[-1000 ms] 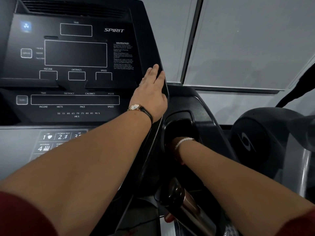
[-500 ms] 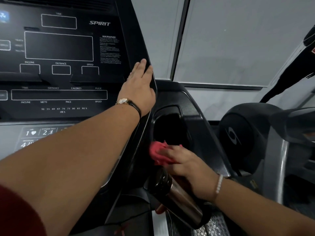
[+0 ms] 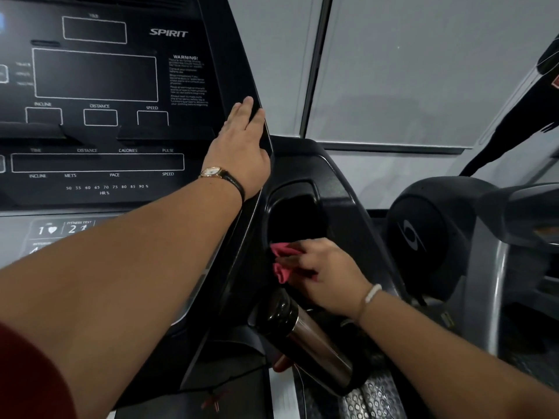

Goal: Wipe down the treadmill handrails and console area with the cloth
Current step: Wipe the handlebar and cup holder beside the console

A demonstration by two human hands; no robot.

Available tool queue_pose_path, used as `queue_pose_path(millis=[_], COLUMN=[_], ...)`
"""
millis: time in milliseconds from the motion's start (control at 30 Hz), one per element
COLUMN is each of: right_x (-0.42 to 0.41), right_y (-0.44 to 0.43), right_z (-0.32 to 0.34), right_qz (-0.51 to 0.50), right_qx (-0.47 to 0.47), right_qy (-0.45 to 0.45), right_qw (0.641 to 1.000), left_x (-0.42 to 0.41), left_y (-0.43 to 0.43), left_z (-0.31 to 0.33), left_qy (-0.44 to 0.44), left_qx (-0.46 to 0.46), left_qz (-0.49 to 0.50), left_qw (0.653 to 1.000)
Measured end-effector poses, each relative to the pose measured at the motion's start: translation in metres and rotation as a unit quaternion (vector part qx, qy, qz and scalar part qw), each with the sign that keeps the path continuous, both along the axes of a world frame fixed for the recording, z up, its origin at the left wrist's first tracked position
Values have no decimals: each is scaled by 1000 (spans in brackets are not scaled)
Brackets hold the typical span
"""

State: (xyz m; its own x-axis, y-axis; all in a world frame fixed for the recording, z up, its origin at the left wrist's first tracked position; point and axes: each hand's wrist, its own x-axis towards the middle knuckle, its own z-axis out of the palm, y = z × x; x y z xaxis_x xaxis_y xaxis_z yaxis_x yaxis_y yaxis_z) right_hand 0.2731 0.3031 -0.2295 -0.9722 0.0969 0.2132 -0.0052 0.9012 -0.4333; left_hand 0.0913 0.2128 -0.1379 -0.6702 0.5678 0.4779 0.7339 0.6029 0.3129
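The black treadmill console [image 3: 96, 122] fills the upper left, with a dark cup-holder recess [image 3: 298, 216] in the side wing to its right. My left hand [image 3: 242, 146] lies flat with straight fingers on the console's right edge. My right hand [image 3: 323, 273] grips a bunched pink cloth [image 3: 282, 264] and presses it against the lower rim of the recess. A metal bottle with a black cap [image 3: 305, 334] leans just below that hand.
A second exercise machine with a round black housing [image 3: 429, 231] and grey frame stands at the right. Grey wall panels run behind. The treadmill deck and a perforated metal strip [image 3: 372, 400] lie below.
My right hand came up out of the recess with the pink cloth and now rubs its lower rim. My left hand has stayed flat on the console edge.
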Motion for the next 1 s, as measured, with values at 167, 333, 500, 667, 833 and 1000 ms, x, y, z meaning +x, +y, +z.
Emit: queue_pose_path(millis=[167,333,500,667,833,1000], right_x=[-21,-37,7,62,73,54], right_y=[-2,-26,4,62,75,30], right_z=[9,2,8,1,2,-10], right_qz=[79,99,185,198,109,85], right_qx=[-151,-106,-5,111,46,8], right_qy=[-4,83,-9,-3,-9,73], right_qw=[985,986,983,974,993,994], left_x=[1,0,0,1,1,-1], left_y=[0,0,-1,0,1,-1], left_z=[1,0,0,-2,-2,-2], left_qy=[1,2,9,14,13,16], left_qx=[0,7,15,10,9,10], left_qz=[5,2,2,2,9,8], left_qw=[1000,1000,1000,1000,1000,1000])
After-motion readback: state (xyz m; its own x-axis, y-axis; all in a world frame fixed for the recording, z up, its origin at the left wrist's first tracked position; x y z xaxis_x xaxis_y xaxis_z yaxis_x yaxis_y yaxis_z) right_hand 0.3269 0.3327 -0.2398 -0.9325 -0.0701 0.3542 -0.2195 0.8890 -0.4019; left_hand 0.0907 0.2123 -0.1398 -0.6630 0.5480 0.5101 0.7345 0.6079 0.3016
